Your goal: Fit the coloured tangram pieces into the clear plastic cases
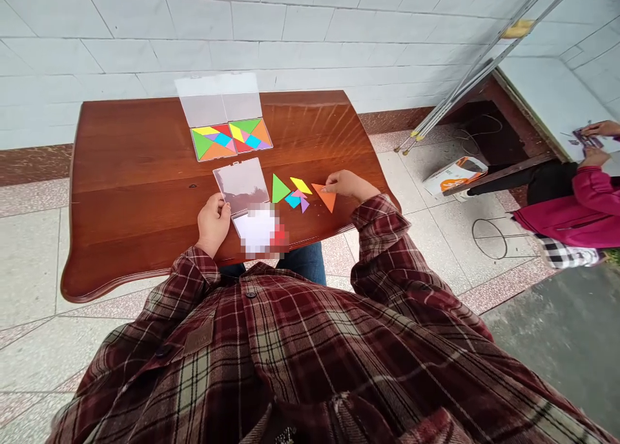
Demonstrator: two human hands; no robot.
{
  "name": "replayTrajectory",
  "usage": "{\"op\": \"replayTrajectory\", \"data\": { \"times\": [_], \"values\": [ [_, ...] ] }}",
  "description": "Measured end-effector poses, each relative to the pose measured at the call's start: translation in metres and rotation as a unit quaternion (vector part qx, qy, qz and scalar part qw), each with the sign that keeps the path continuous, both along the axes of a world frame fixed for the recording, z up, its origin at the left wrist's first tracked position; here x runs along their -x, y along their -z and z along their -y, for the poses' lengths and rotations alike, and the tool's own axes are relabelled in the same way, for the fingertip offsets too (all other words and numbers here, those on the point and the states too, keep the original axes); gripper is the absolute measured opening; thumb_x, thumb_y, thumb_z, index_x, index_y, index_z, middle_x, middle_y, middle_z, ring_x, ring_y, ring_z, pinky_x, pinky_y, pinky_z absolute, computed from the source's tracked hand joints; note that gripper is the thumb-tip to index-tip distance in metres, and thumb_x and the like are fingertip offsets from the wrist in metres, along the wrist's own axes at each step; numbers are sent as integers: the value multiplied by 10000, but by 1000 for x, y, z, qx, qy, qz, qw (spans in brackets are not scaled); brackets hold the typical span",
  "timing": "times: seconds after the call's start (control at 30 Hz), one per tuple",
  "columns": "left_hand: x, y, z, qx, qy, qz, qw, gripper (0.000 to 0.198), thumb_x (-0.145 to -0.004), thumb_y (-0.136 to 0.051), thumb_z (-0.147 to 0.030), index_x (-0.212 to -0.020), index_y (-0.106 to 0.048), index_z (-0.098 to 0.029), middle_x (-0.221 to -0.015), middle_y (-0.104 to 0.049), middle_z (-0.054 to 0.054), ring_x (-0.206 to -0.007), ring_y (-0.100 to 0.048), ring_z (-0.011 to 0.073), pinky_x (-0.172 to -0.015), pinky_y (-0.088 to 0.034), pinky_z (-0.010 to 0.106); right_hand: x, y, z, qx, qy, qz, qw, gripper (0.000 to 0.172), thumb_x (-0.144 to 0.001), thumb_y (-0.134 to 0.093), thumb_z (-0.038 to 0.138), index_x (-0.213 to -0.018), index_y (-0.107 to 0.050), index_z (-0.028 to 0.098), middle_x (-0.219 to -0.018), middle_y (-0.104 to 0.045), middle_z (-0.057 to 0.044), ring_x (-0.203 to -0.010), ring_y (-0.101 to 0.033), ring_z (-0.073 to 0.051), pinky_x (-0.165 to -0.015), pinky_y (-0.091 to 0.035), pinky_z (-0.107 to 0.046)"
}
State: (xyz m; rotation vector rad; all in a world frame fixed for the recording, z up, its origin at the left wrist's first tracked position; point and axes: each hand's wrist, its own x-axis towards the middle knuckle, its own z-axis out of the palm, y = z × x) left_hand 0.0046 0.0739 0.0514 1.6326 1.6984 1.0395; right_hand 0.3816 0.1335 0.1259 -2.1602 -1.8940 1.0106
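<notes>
An orange triangle tangram piece (325, 197) is pinched between the fingers of my right hand (349, 185), at the right of the loose pieces. My left hand (214, 221) has its thumb and fingers closed at the left edge of an opened tangram case, by its clear lid (243, 187). In the case's white tray (252, 231) a red piece (278, 235) shows, though that area is blurred. Between my hands lie a green triangle (279, 189), a yellow parallelogram (301, 185), a blue square (292, 200), a pink piece (299, 192) and a purple triangle (304, 205).
Farther back on the brown wooden table (130, 192) stand two opened cases filled with tangram pieces (213, 141). A tiled wall rises behind. To the right are crutches (450, 88), a carton (455, 174) and a person in a magenta jacket (571, 211) at another table.
</notes>
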Motion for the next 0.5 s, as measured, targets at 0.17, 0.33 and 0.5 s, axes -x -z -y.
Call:
{"op": "replayTrajectory", "data": {
  "times": [0.17, 0.33, 0.5],
  "values": [
    [-1, 0, 1, 1, -4, -5, 1000, 314, -843, -505, -323, -1102, -597, -171, -817, -669, 15, -704, -595, 148, -757, -474, 297, 26, -11, 32, 0, 145, -262, 954, 283, -757, -771, 350, -721, -546, 183, -483, -447, 89, -448, -367, -52, -456, -275, -196],
    [-2, -5, 3, -1, -4, -17, 1000, 316, -847, -505, -320, -1106, -603, -169, -855, -690, 24, -743, -613, 152, -782, -473, 296, 117, 7, 70, 45, 167, -420, 891, 226, -774, -713, 244, -856, -506, 200, -540, -508, 99, -450, -477, -58, -420, -393, -162],
    [-5, -10, 5, 7, -4, -19, 1000, 311, -846, -505, -310, -1106, -604, -171, -858, -697, 22, -748, -617, 152, -774, -469, 290, 170, 31, 89, 22, 206, -447, 870, 371, -764, -666, 197, -1032, -412, 238, -592, -502, 137, -448, -544, -79, -435, -487, -189]
  ]
}}
